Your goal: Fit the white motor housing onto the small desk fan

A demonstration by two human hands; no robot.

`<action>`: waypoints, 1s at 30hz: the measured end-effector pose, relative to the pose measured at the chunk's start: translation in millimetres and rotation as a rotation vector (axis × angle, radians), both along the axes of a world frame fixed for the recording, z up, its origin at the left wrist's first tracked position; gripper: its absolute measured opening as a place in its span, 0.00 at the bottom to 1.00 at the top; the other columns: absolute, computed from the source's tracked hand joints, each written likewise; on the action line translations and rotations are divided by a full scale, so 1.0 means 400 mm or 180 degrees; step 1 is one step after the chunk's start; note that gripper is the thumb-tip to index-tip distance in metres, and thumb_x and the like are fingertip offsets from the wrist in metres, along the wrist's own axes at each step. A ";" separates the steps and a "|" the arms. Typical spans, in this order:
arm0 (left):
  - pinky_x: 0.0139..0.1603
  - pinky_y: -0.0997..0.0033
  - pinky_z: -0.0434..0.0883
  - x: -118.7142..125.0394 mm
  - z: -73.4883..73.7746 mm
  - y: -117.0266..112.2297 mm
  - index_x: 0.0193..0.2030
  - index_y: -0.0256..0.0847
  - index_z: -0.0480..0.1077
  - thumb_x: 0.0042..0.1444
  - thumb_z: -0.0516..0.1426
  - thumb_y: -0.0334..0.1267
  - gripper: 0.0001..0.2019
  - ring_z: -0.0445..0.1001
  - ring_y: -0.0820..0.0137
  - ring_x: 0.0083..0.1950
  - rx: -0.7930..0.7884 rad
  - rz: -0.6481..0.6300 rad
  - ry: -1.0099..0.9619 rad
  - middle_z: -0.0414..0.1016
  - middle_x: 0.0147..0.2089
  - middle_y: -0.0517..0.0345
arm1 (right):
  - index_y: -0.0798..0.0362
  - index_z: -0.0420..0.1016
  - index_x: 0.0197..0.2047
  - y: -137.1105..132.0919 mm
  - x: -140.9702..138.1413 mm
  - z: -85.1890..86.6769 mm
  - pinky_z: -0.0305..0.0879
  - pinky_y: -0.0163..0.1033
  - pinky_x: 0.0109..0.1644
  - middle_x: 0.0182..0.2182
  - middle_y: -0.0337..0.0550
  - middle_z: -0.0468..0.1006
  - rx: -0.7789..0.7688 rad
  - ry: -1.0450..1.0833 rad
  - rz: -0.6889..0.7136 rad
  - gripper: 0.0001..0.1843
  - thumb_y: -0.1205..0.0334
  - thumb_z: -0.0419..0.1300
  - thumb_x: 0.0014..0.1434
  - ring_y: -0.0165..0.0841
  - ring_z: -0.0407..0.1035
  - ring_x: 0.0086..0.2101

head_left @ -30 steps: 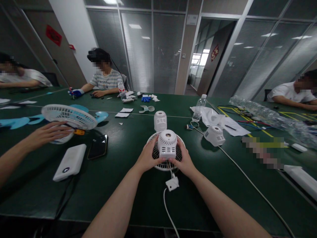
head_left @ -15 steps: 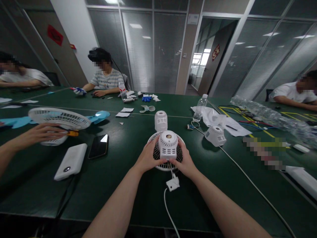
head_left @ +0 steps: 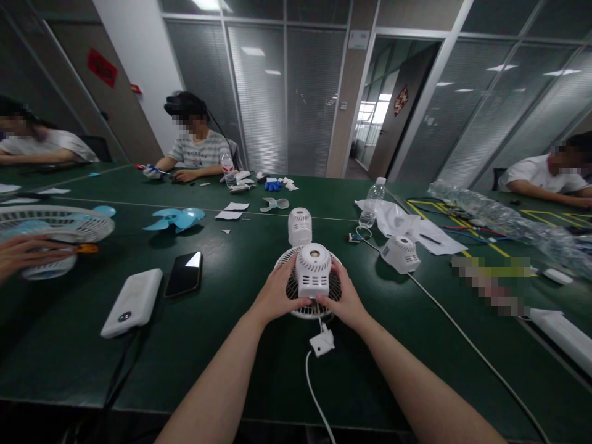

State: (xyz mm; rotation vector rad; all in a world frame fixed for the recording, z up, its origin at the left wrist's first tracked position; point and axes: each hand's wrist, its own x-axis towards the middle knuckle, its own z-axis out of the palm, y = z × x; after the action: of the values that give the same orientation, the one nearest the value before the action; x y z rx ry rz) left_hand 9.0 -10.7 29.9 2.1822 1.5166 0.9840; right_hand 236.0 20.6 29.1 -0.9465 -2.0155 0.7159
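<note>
A white fan motor housing [head_left: 313, 269] stands on a round white fan grille [head_left: 292, 285] lying flat on the green table. My left hand [head_left: 274, 295] grips the left side of the housing and grille, fingers curled around them. My right hand [head_left: 345, 300] grips the right side the same way. A white cord [head_left: 315, 390] with a small white switch box [head_left: 322, 343] runs from under the housing toward me.
Two more white motor housings [head_left: 300, 226] [head_left: 400, 253] stand behind. A phone [head_left: 184, 273] and white power bank [head_left: 132, 301] lie at left. A blue fan blade [head_left: 176, 218], a water bottle [head_left: 373, 201], and papers [head_left: 419, 228] sit farther back. A co-worker's hand [head_left: 21, 254] holds another grille [head_left: 55, 224] at far left.
The co-worker at left has pulled their fan grille further left, uncovering the blue blade. My hands and the housing have barely moved.
</note>
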 end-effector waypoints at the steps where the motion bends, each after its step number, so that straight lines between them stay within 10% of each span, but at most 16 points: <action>1: 0.69 0.44 0.50 -0.001 0.000 0.000 0.71 0.45 0.36 0.43 0.65 0.55 0.56 0.50 0.50 0.70 0.0005 -0.0007 -0.0003 0.46 0.72 0.46 | 0.46 0.45 0.68 -0.001 0.000 0.000 0.51 0.59 0.65 0.63 0.50 0.60 -0.0002 0.0012 -0.0038 0.51 0.50 0.68 0.48 0.49 0.56 0.61; 30: 0.67 0.47 0.56 0.006 -0.013 0.007 0.70 0.45 0.39 0.45 0.66 0.51 0.53 0.56 0.51 0.68 -0.0077 -0.0119 -0.1231 0.55 0.68 0.43 | 0.46 0.40 0.70 0.004 0.007 -0.021 0.47 0.60 0.66 0.68 0.48 0.51 0.0317 -0.0177 0.0069 0.47 0.49 0.62 0.55 0.50 0.48 0.65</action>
State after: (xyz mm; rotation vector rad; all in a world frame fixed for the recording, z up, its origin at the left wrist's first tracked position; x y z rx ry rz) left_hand 11.5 -7.8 24.9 1.8583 1.2938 1.2780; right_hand 238.9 22.1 20.9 -0.8966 -2.0927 0.6008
